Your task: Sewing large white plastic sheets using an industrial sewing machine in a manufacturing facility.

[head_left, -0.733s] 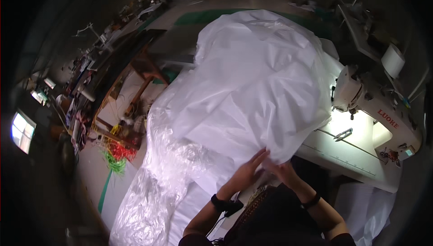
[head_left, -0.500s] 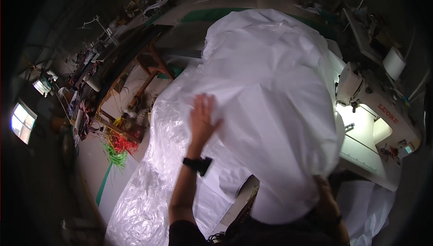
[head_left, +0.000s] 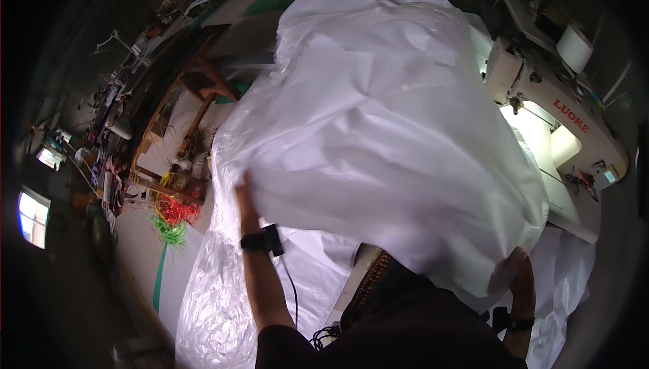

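Note:
A large white sheet (head_left: 378, 132) lies bunched and creased in front of me, its near edge lifted and spread between my hands. My left hand (head_left: 246, 197) is at the sheet's left edge, closed on it, with most fingers hidden by the material. At the lower right corner, my right hand (head_left: 519, 269) grips the sheet with curled fingers, slightly blurred. Crinkled clear plastic film (head_left: 223, 301) hangs below the left side. The sheet's right side lies against a white sewing machine (head_left: 574, 122), whose lamp lights the bed beneath its head.
A white thread cone (head_left: 574, 48) stands behind the machine. To the left are a wooden frame (head_left: 196, 122) and bundles of red strands (head_left: 174, 211) and green strands (head_left: 169, 232). More pale sheeting (head_left: 558, 274) hangs at the right, below the machine bed.
My left hand, spread flat on the sheet before, has moved left and down to its edge. My right hand has moved right and slightly up, drawing the near edge wide.

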`<action>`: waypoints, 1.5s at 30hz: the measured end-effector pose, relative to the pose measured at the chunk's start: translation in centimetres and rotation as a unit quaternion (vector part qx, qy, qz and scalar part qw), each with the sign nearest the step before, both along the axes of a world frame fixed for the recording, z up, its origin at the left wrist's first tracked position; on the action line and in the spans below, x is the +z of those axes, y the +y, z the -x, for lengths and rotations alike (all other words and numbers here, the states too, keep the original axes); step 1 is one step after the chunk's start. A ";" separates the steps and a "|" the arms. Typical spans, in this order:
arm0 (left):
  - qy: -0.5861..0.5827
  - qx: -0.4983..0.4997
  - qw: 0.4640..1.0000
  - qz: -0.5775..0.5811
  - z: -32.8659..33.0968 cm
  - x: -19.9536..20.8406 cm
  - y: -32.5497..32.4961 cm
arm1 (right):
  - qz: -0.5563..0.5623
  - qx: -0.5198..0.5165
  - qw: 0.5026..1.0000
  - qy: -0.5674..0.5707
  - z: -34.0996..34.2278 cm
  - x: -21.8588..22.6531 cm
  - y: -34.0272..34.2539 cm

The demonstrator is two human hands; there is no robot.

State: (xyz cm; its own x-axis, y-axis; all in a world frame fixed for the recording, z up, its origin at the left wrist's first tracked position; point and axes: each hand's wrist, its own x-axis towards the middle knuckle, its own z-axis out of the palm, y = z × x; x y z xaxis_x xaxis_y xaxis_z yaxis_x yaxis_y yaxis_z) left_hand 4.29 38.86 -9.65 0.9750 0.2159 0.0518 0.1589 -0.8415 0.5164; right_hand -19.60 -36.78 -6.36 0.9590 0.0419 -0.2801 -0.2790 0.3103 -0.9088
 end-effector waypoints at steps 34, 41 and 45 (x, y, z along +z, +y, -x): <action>-0.282 -0.306 0.898 -0.146 -11.6 13.6 -23.8 | 0.381 0.059 0.923 0.002 -9.2 4.9 5.3; -0.329 0.198 0.923 0.011 -15.5 11.7 -4.1 | 0.394 0.074 0.916 -0.015 -8.4 1.5 6.6; -0.263 0.063 0.962 0.046 -9.8 19.7 -21.8 | 0.270 0.036 0.962 0.027 -7.8 0.2 6.3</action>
